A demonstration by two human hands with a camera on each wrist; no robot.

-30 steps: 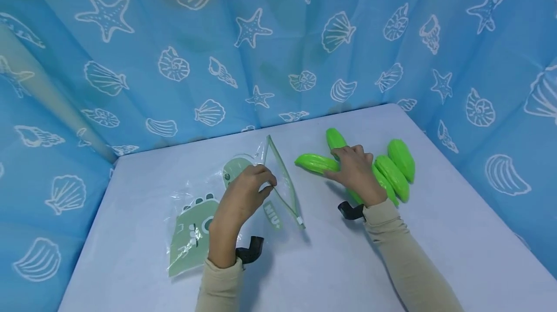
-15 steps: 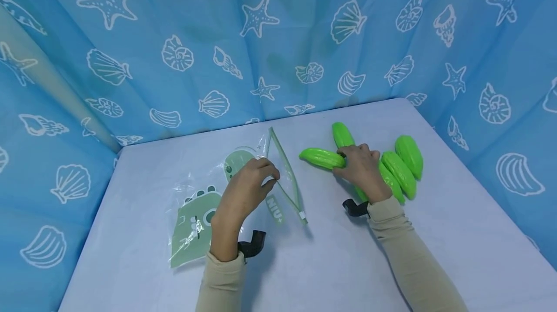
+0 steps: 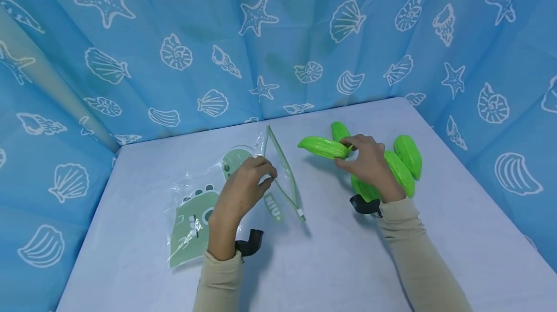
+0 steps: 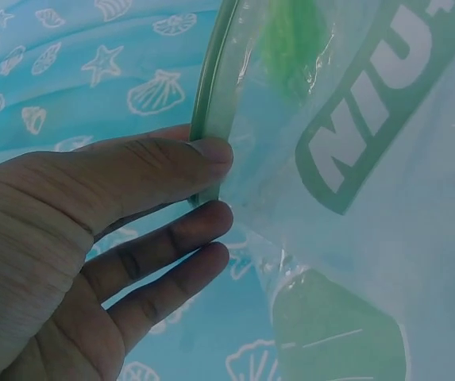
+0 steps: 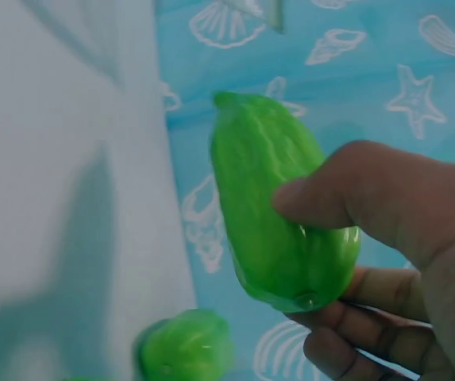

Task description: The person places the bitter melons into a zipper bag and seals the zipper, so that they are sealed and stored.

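My left hand (image 3: 242,188) pinches the green rim of a clear plastic zipper bag (image 3: 191,232), printed with a green cartoon and letters. In the left wrist view, the rim (image 4: 215,75) lies between thumb and forefinger while the other fingers are apart from it. The bag's mouth gapes toward the right, with a white slider (image 3: 300,212) at its near end. My right hand (image 3: 370,164) grips one end of a bright green, ridged toy fruit (image 3: 321,147), raised off the table. The right wrist view shows my thumb against this fruit (image 5: 263,182), its pointed tip facing away.
Several similar green fruits lie on the white table (image 3: 322,273): one behind (image 3: 339,130) the held fruit, others under and right of my right hand, such as the outermost fruit (image 3: 408,156). A blue shell-print curtain (image 3: 278,36) encloses the table's back and sides.
My right hand has raised the green fruit off the table, its shadow now apart from it. My left hand keeps its pinch on the bag's rim.
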